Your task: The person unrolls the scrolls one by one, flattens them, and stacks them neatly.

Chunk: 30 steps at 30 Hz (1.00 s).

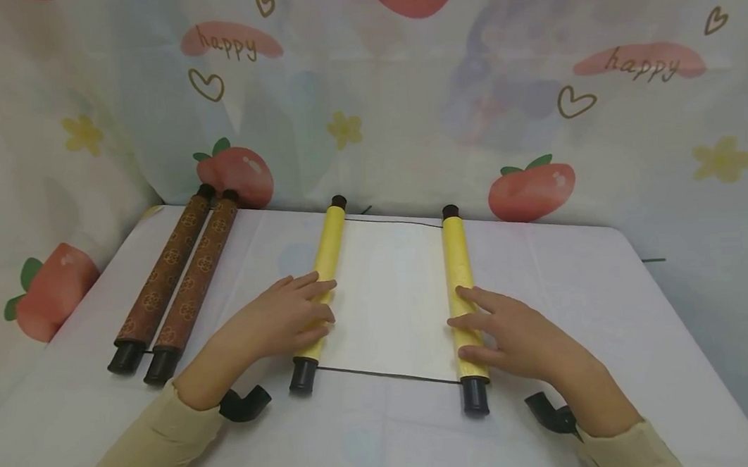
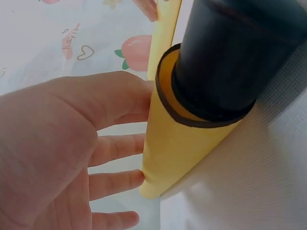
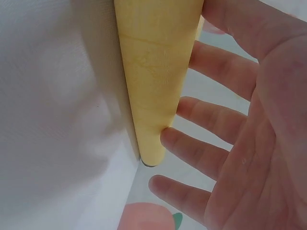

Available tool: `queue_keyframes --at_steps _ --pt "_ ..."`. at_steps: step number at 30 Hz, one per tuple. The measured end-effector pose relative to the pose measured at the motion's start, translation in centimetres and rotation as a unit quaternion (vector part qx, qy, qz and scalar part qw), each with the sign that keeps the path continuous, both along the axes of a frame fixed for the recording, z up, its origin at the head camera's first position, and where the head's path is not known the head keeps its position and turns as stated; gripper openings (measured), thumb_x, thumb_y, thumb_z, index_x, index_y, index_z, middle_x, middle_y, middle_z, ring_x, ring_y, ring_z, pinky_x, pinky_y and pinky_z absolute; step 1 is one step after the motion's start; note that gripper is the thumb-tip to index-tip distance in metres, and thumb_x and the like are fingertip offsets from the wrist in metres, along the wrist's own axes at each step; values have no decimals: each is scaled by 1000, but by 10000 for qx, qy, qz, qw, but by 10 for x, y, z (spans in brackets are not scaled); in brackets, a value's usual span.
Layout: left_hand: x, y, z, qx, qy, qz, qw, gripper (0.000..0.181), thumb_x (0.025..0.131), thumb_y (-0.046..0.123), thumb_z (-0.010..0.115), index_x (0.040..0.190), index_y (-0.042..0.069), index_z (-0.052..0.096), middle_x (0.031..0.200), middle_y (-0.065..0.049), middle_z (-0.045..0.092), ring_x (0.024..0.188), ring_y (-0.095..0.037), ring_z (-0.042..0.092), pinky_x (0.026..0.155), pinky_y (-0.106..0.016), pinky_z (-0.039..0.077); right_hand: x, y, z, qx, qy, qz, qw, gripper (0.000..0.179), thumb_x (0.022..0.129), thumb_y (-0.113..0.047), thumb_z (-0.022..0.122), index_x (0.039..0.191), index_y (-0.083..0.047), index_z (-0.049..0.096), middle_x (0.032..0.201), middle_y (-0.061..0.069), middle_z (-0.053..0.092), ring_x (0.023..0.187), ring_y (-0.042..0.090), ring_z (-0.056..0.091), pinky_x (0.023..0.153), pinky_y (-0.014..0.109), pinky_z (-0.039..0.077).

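Observation:
A partly unrolled scroll lies on the table, its white sheet (image 1: 387,300) stretched between a left yellow roll (image 1: 330,244) and a right yellow roll (image 1: 456,254). Black knobs cap both rolls. My left hand (image 1: 289,314) rests its fairly straight fingers over the left roll; in the left wrist view the thumb and some fingertips touch the yellow surface beside the black knob (image 2: 225,62). On the other side, my right hand (image 1: 512,332) lays spread fingers on the right roll. The right wrist view shows several fingertips against that roll (image 3: 153,72), without wrapping round it.
Two brown flower-patterned rolls (image 1: 188,271) with black ends lie side by side at the table's left. A black curved piece (image 1: 246,404) shows under each wrist. Behind the white-covered table (image 1: 580,286) hangs a cloth (image 1: 400,119) printed with fruit and hearts.

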State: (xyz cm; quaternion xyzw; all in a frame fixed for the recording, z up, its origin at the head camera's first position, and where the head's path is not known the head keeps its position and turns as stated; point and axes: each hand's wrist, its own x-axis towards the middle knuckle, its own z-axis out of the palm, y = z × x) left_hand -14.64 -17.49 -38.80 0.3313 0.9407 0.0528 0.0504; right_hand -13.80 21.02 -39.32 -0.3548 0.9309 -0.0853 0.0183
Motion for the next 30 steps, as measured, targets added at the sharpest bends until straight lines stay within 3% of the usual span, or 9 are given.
queue_keyframes --at_steps 10,20,30 --pt "0 -3 -3 47 94 -37 9999 16 93 23 64 104 24 76 147 -7 53 144 -37 37 107 -63 37 0 -1 -2 -83 19 -48 10000 42 86 -46 75 120 -22 71 150 14 48 137 38 45 107 54 41" --pt "1 -3 -1 122 71 -7 9999 11 94 27 66 98 25 75 144 -7 55 143 -38 38 107 -61 38 -1 -1 1 63 -46 -104 9999 47 83 -44 79 123 -21 70 150 14 48 138 37 45 107 54 42" --pt "1 -4 1 50 43 12 10000 16 91 20 64 101 24 75 144 -8 55 144 -39 37 105 -63 39 1 0 3 43 -52 -70 10000 39 85 -40 77 119 -21 72 148 12 51 139 37 44 107 54 42"
